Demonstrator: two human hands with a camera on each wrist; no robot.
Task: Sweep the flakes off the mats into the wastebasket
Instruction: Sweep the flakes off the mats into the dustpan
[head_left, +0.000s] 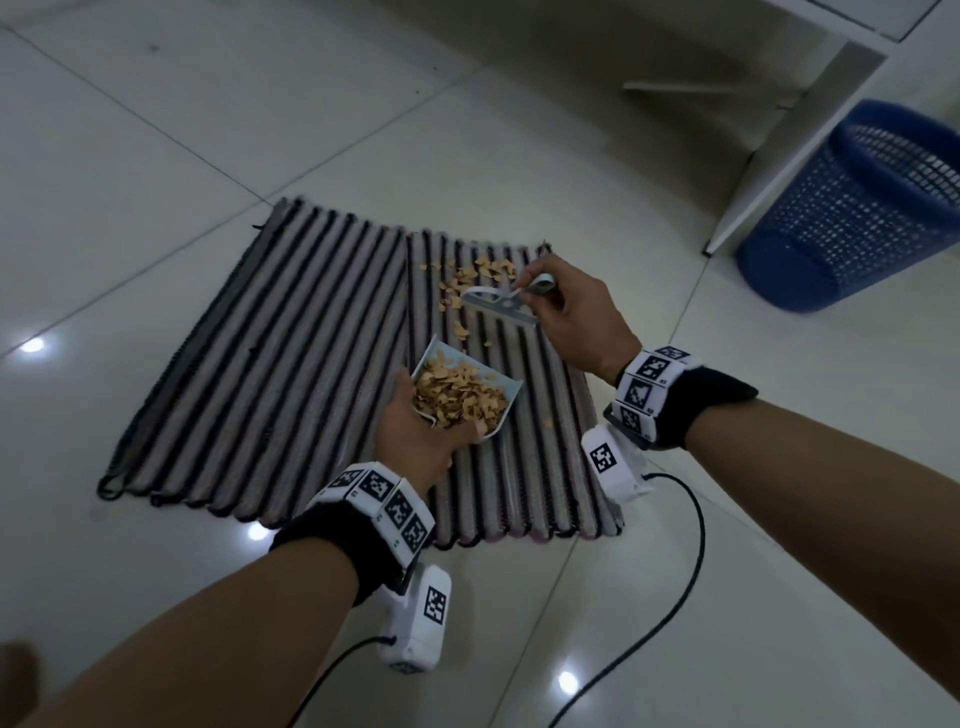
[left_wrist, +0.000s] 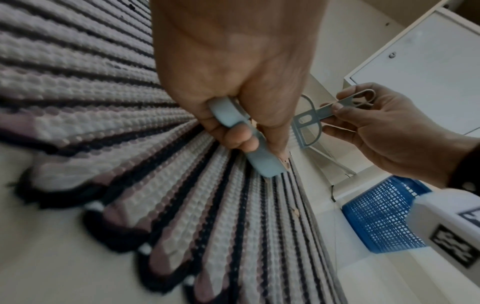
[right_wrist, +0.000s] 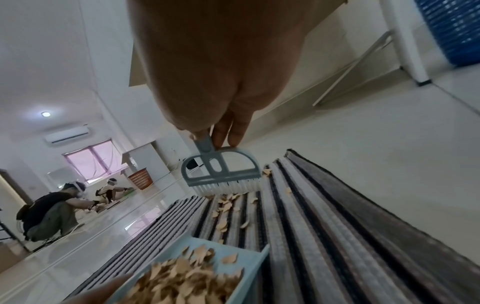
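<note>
Our left hand (head_left: 415, 431) grips full dustpan (head_left: 462, 395); right hand (head_left: 576, 322) pinches brush (head_left: 498, 306) handle. Flakes (head_left: 467, 280) look feather-light, scatter easily; we keep pan level.

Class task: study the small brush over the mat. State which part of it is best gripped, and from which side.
Grip the brush by its narrow flat handle stem, from above and behind. The bristles point down at the flakes, so the wide head must stay free. The right hand pinches that stem.

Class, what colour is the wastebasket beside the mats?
Blue, with mesh sides. The wastebasket shows best in the head view.
</note>
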